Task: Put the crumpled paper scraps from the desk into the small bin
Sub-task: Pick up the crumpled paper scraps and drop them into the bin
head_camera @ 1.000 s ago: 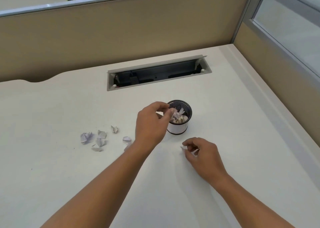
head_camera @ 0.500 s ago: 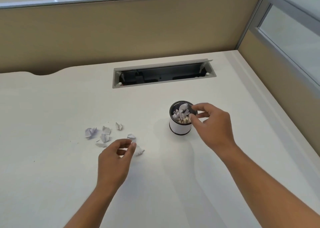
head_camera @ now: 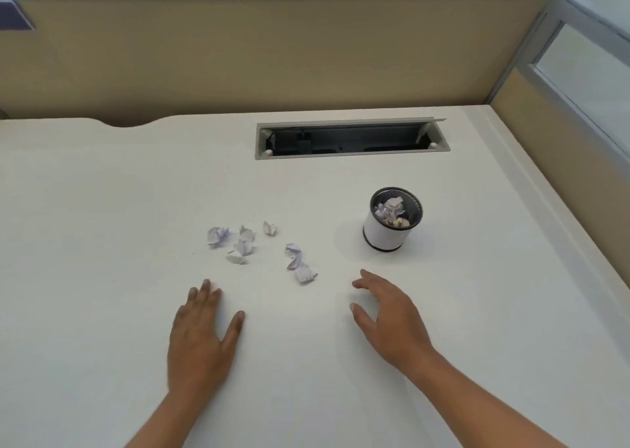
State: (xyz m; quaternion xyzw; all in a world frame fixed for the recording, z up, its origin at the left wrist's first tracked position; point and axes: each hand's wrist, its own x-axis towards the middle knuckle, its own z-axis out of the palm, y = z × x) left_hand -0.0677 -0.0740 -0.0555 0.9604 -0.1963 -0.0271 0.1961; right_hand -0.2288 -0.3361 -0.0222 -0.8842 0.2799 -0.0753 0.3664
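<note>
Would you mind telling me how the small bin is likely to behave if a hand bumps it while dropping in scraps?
The small bin looks light, holding only paper scraps, so a nudge would probably slide it on the smooth desk. It stands upright, taller than wide, so a knock near the rim might tip it.

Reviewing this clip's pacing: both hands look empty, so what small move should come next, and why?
Probably the right hand reaches forward-left to pinch the nearest paper scrap: both it and the left hand are open and empty, scraps still lie on the desk, and the small bin has room.
</note>
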